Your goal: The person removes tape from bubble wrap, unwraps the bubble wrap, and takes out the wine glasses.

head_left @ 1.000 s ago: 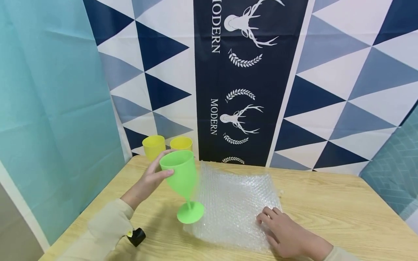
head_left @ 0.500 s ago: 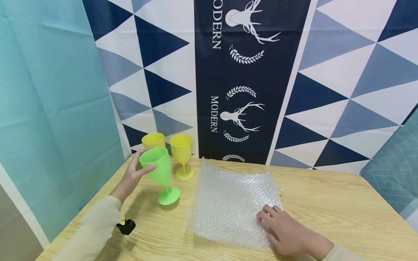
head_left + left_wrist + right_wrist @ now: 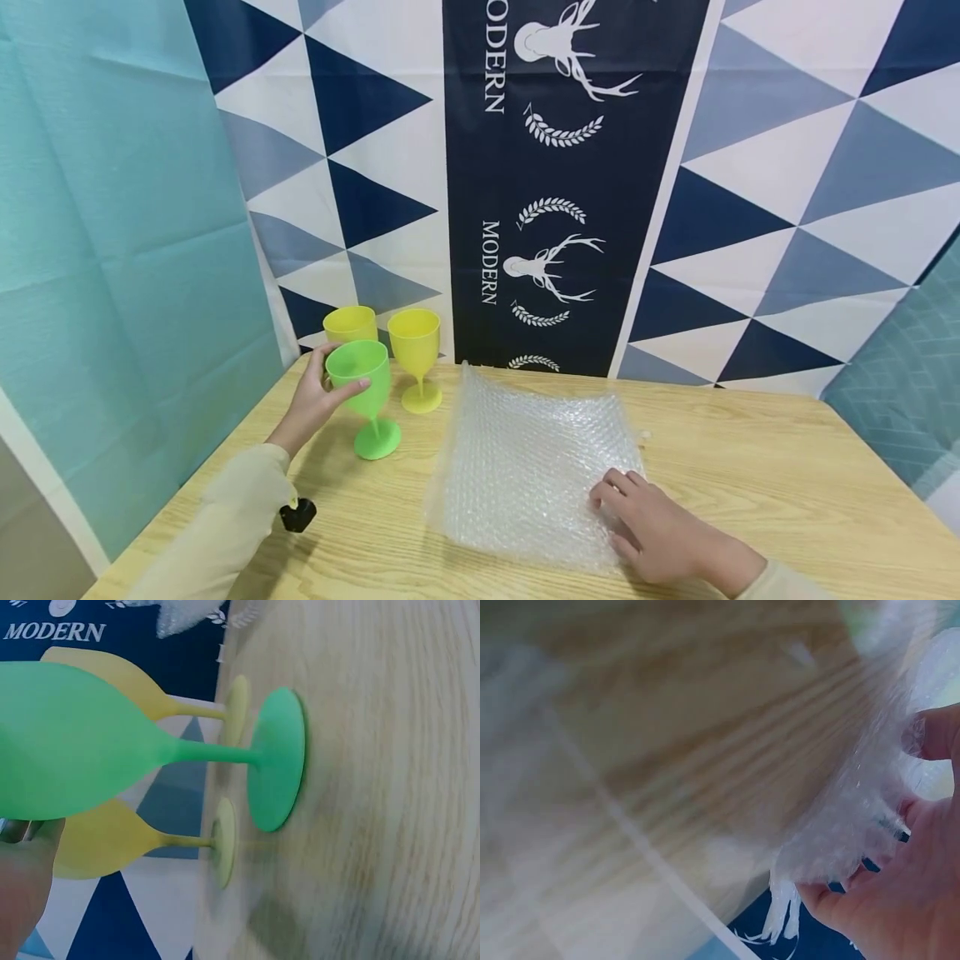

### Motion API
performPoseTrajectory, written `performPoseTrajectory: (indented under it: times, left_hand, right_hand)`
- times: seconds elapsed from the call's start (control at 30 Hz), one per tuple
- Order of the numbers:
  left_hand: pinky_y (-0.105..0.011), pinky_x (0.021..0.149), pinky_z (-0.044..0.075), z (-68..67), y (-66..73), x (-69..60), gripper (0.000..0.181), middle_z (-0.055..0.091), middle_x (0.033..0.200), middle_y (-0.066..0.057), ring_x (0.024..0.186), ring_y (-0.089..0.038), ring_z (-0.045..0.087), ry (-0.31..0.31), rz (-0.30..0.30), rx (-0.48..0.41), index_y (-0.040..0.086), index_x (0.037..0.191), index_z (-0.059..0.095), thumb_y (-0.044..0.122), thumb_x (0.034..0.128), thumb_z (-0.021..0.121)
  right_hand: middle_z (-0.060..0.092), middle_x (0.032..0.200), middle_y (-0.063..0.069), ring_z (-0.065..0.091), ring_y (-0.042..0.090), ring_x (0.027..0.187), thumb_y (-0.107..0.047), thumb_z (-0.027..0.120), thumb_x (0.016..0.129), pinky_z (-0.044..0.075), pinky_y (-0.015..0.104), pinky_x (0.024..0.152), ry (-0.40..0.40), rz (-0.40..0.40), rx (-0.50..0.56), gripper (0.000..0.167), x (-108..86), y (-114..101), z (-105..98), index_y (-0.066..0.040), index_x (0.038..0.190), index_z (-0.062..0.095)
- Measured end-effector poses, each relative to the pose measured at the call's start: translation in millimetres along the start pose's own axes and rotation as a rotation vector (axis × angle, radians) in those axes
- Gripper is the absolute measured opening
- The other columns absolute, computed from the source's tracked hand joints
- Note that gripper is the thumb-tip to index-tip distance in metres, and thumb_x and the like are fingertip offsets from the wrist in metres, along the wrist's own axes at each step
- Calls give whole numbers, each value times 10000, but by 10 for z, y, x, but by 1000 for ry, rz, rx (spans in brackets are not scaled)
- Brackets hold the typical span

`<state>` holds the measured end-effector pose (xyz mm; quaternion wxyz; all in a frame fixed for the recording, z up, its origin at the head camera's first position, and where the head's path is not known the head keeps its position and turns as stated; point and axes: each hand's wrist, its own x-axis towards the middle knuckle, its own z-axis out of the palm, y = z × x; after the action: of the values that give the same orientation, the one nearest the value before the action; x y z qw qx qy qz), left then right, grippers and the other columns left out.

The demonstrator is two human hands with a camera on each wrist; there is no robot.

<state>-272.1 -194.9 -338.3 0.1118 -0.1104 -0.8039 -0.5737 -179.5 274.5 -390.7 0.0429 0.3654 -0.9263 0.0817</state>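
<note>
My left hand (image 3: 313,400) grips the bowl of a green plastic goblet (image 3: 367,383), thumb on its near side. The goblet is upright, with its foot (image 3: 277,761) at the tabletop; whether it bears fully on the wood I cannot tell. Just behind it stand two yellow goblets: one (image 3: 351,322) is partly hidden by the green goblet and hand, the other (image 3: 416,337) is right of it. A sheet of bubble wrap (image 3: 540,475) lies in the middle of the table. At its right edge, my right hand (image 3: 660,529) holds it with curled fingers, thumb (image 3: 934,733) against the film.
The wooden table (image 3: 750,483) ends at a patterned cloth backdrop (image 3: 750,208) at the back. A teal cloth (image 3: 135,250) hangs along the left side. A small pale scrap (image 3: 645,436) lies beside the bubble wrap. A black device (image 3: 298,515) is strapped at the left wrist.
My left hand has carried the green goblet left from over the bubble wrap's edge and lowered it to the tabletop before the yellow goblets. My right hand has stayed on the bubble wrap.
</note>
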Motion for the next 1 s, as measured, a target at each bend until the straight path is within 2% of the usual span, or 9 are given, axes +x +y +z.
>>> performPoseTrajectory:
  times: [0.2,0.3,0.4,0.5,0.67,0.83,1.0]
  left_hand:
    - [-548,1156,285,39,-45,21,765,328,1451,-183,1345,-336,373,12,4,0,70,1464,189,185,880,670]
    - [-573,1174,246,62,-78,62,796,334,1467,-180,1391,-365,335,-2,-22,24,96,1473,186,220,868,689]
    - [-561,1182,238,96,-123,66,860,337,1487,-179,1417,-372,304,-35,-90,69,115,1491,156,283,854,708]
    - [-544,1177,262,131,-185,35,920,337,1495,-191,1413,-377,308,-68,-171,123,98,1501,130,344,837,718]
    - [-592,1134,296,179,-268,-45,968,329,1487,-234,1385,-424,319,-123,-268,224,32,1489,143,436,818,712]
    - [-645,1070,336,218,-244,-138,989,296,1482,-323,1360,-506,310,-176,-349,328,-55,1465,170,501,821,673]
    - [-632,1040,372,235,-198,-283,955,304,1456,-378,1332,-541,333,-237,-396,429,-113,1434,212,520,849,623]
  right_hand:
    - [501,1105,-129,444,32,937,-200,679,846,487,309,773,20,54,30,302,-43,-5,-13,-261,1105,536]
    - [507,1105,-131,465,33,957,-208,690,845,501,319,795,28,82,45,301,-64,11,-24,-278,1100,547]
    - [511,1093,-131,485,32,963,-208,694,845,510,321,798,37,93,51,299,-72,36,-31,-286,1099,555]
    - [517,1074,-112,499,39,946,-179,697,840,513,318,784,53,64,58,299,-71,74,-23,-267,1094,566]
    - [530,1073,-77,517,67,945,-117,692,827,513,314,777,63,27,69,307,-76,142,-10,-232,1091,585]
    - [526,1092,-63,511,70,954,-130,695,832,508,303,772,48,47,79,308,-87,181,-27,-232,1101,583]
    - [529,1102,-74,503,83,956,-171,702,836,494,307,778,46,101,66,298,-96,126,-49,-233,1103,586]
